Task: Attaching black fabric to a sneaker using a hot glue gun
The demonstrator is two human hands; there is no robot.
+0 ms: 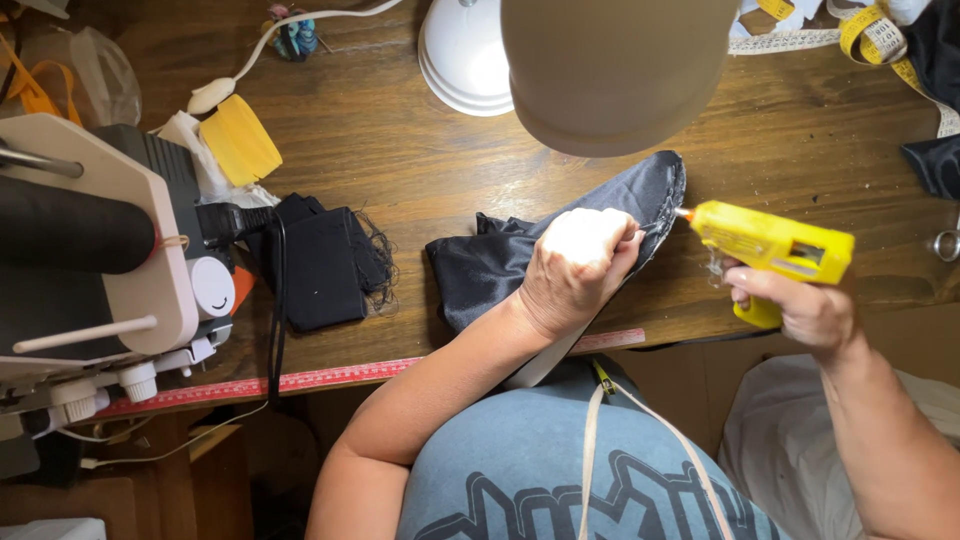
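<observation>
Pressing down on a dark fabric-covered shoe piece, the left hand lies knuckles up with its fingers curled together and the fingertips pinching the fabric at the piece's right edge. The piece lies slantwise on the wooden table, its rounded end pointing up and to the right, its lower end reaching over the table's near edge toward the person's lap. Loose black cloth bunches beside it on the left, under the wrist. The right hand is wrapped tight around the handle of a yellow glue gun, held level, with the orange nozzle just beside the left fingertips and the rim of the piece. A lamp shade hangs above, covering part of the table. Farther left lie a stack of black fabric pieces, a yellow ribbon roll and a white sewing machine. A red ruler runs along the table's front edge.
</observation>
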